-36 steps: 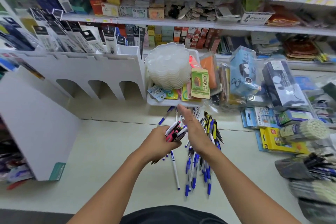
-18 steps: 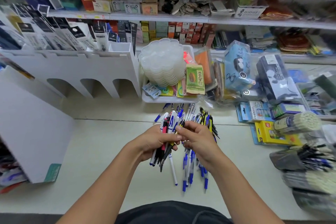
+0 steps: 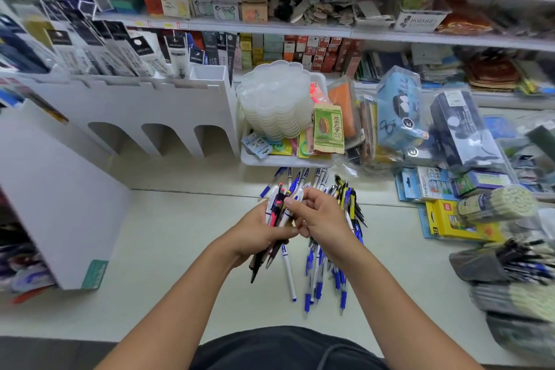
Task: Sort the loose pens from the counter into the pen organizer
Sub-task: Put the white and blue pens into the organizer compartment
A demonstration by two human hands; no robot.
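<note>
Head view: bundle of pens (image 3: pixel 277 213) held above the table (image 3: pixel 168 237), clasped in the left hand (image 3: pixel 258 234), its grip curled round the barrels, with the right hand (image 3: pixel 319 218) pinching one white pen at the bundle's top. Loose pens (image 3: pixel 322 273) strewn just beneath and beside both hands. White pen organizer (image 3: pixel 144 111) standing well apart to the left, white tray (image 3: pixel 288 161) of plastic lids right behind the pile.

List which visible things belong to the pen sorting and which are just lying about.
In the job: left hand, bundle of pens, right hand, loose pens, white organizer.
Lying about: stack of clear trays, seed packet, yellow box.
</note>
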